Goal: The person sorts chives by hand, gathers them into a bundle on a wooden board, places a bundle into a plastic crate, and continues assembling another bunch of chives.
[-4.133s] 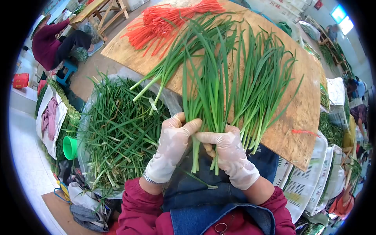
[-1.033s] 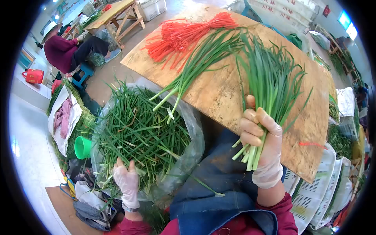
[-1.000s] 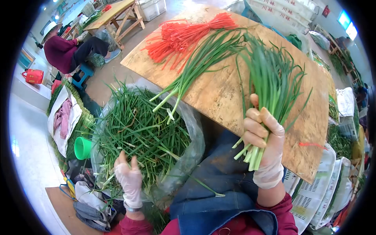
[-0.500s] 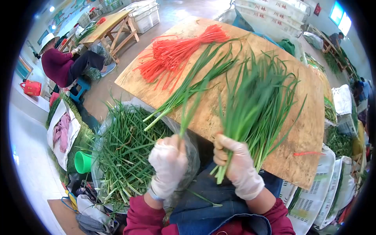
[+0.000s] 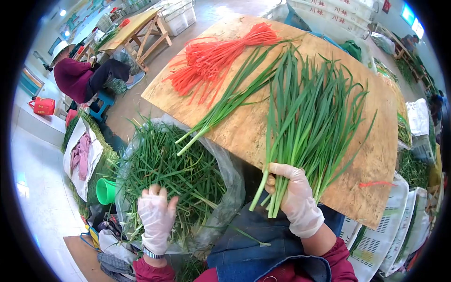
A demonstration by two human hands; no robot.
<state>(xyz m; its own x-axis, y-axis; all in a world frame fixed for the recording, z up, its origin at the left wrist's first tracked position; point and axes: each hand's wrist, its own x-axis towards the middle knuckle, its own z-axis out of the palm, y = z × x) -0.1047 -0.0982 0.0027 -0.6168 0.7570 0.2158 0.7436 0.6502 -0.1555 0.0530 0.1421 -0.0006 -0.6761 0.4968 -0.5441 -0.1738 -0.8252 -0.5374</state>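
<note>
My right hand [image 5: 295, 197], in a thin whitish glove, is closed round the pale stems of a bunch of garlic chives [image 5: 300, 127], whose leaves fan out over the wooden board. Over a heap of loose green leaves [image 5: 174, 164] in a clear plastic bag is my gloved left hand [image 5: 157, 216], thumb apart from the fingers and nothing visible in it. A smaller strip of chives [image 5: 230, 103] lies on the board [image 5: 244, 136], its stem ends jutting past the edge. Beside it at the back rests a bundle of red ties [image 5: 211, 58].
One loose red tie [image 5: 376, 184] lies near the board's right corner. White crates [image 5: 385, 221] stand at the right, more crates [image 5: 329, 16] behind. A green cup [image 5: 106, 191] is left of the bag. A person [image 5: 77, 77] sits on a blue stool at the back left.
My left hand has moved left and down to the heap, and the chive stalk it held is gone from it. My right hand still grips the bunch, now lying still on the board.
</note>
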